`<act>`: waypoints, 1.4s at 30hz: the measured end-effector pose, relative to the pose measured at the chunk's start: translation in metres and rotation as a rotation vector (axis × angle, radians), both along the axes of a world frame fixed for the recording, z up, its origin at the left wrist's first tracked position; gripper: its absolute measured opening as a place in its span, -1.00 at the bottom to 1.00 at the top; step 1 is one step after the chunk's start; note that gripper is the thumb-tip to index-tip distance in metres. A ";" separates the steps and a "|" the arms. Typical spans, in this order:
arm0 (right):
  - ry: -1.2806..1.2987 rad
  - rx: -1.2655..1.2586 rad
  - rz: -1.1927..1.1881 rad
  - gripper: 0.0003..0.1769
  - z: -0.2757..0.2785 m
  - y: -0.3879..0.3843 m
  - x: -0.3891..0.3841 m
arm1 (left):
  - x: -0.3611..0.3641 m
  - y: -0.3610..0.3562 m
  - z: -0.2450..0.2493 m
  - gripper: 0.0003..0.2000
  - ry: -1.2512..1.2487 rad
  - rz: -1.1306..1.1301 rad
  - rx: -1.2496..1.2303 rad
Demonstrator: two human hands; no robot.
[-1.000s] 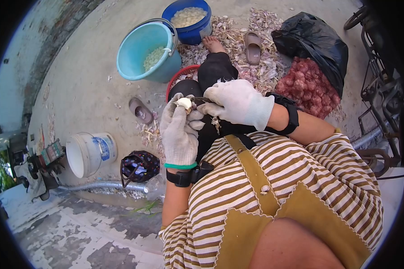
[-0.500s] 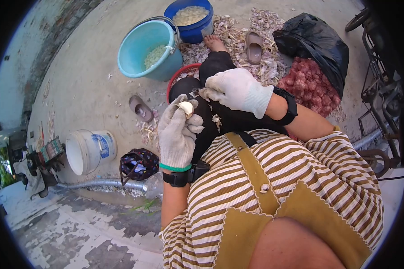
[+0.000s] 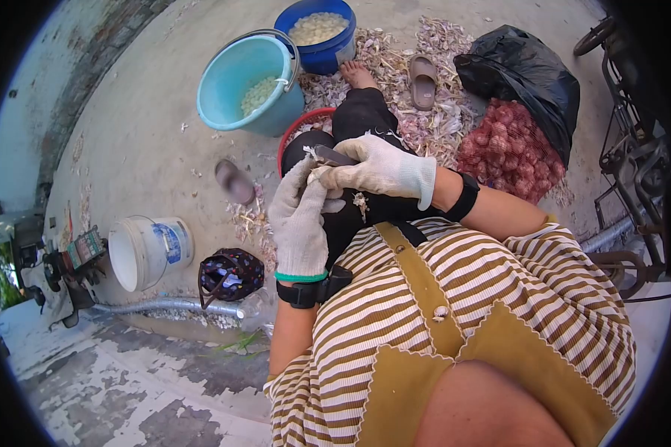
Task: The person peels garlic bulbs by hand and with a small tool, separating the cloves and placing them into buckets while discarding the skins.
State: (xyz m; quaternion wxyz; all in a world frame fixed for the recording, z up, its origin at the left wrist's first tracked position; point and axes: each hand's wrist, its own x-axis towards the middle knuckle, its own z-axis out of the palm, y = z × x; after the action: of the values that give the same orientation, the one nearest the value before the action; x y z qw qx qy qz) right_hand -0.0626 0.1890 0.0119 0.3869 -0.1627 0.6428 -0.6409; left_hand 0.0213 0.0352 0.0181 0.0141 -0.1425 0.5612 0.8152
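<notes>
In the head view my gloved left hand [image 3: 300, 223] is closed around a pale garlic clove [image 3: 317, 176], mostly covered by fingers. My gloved right hand [image 3: 380, 173] meets it over my lap and grips a small dark-bladed knife [image 3: 334, 156], whose blade lies across the fingertips of the left. A scrap of peel [image 3: 310, 151] sticks up by the blade. More bits of skin [image 3: 361, 203] cling to my dark trousers. Beyond my knees, a red basket [image 3: 297, 124] is partly hidden by my legs.
A teal bucket [image 3: 215, 112] and a blue bucket [image 3: 322, 61] hold peeled cloves. Garlic skins [image 3: 432, 123] litter the ground around sandals. To the right are a red net sack of garlic [image 3: 508, 153] and a black plastic bag [image 3: 529, 74]. A white bucket [image 3: 138, 253] lies tipped at left.
My right hand has moved left and down with the knife, up against my left hand. The clove, in plain sight before, is now mostly covered by fingers.
</notes>
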 end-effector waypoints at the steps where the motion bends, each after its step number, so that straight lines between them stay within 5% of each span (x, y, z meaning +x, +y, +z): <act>1: -0.029 -0.061 -0.025 -0.61 -0.002 -0.002 0.001 | 0.001 0.001 0.004 -0.65 -0.014 -0.020 -0.099; 5: -0.147 0.043 -0.019 -0.70 0.020 0.004 0.001 | 0.004 0.006 0.006 -0.62 0.052 -0.061 -0.160; 11: 0.218 0.056 -0.089 -0.71 0.000 0.001 0.003 | 0.001 0.004 -0.016 -0.66 0.128 -0.050 -0.434; 13: 0.390 0.314 -0.070 -0.70 0.015 0.001 0.006 | -0.002 -0.001 -0.022 -0.69 0.377 -0.045 -0.925; 14: 0.392 0.314 -0.066 -0.70 0.017 0.001 0.005 | -0.001 0.000 -0.023 -0.69 0.377 -0.041 -0.926; 17: 0.078 0.145 -0.045 -0.70 0.031 0.007 -0.001 | 0.001 0.005 -0.003 -0.76 0.233 0.048 -0.677; 19: -0.016 0.022 -0.062 -0.71 0.022 0.007 -0.001 | 0.003 -0.005 0.008 -0.80 -0.089 0.003 0.100; 20: -0.015 0.024 -0.066 -0.71 0.021 0.010 -0.003 | 0.004 -0.006 0.007 -0.81 -0.039 -0.028 0.173; 24: 0.152 0.155 0.091 -0.64 0.025 0.015 -0.003 | 0.003 -0.001 0.008 -0.84 -0.118 -0.114 -0.146; 29: 0.284 0.146 0.173 -0.67 0.031 0.018 0.000 | 0.006 0.000 0.010 -0.87 -0.107 -0.115 -0.002; 36: -0.164 -0.120 0.050 -0.76 0.036 0.018 0.009 | 0.010 0.009 0.026 -0.87 -0.052 -0.095 0.455; 40: -0.403 -0.237 -0.010 -0.77 0.025 0.016 0.009 | 0.007 0.010 0.021 -0.87 -0.007 -0.101 0.535; 42: -0.475 -0.262 -0.040 -0.74 0.023 0.013 0.010 | 0.006 0.013 0.022 -0.83 -0.047 0.035 0.350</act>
State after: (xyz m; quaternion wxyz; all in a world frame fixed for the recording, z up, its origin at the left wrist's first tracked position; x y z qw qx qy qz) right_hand -0.0524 0.2023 0.0351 0.4898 -0.0434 0.4488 -0.7462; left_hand 0.0273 0.0479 0.0397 0.0374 -0.1665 0.4077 0.8970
